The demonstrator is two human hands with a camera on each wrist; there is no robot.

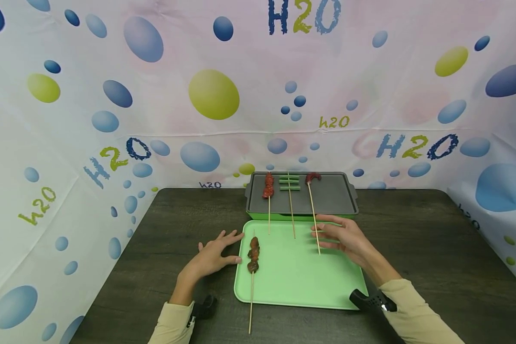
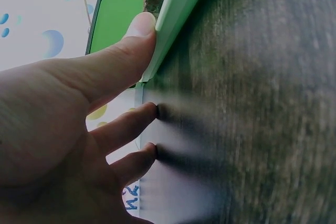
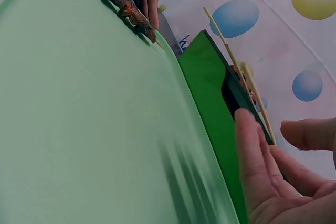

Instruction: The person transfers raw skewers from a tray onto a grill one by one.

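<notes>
My left hand (image 1: 215,255) lies at the left edge of the light green tray (image 1: 301,291), fingers spread, thumb (image 2: 139,32) on its rim. Close beside it, a brown meat skewer (image 1: 253,255) lies on the tray with its stick past the front edge. My right hand (image 1: 346,239) hovers over the tray's right part, fingers parted around the stick of a skewer with a curled dark red piece (image 1: 313,177). In the right wrist view its thumb (image 3: 307,134) stands apart from the fingers. A red meat skewer (image 1: 268,185) and a green vegetable skewer (image 1: 289,181) lie to its left.
Behind the tray stands a dark grey grill plate (image 1: 335,200) with a green front, bearing three skewers whose sticks reach over the tray. Dark wooden table (image 1: 434,258) surrounds both. A white curtain with blue dots (image 1: 155,95) hangs behind.
</notes>
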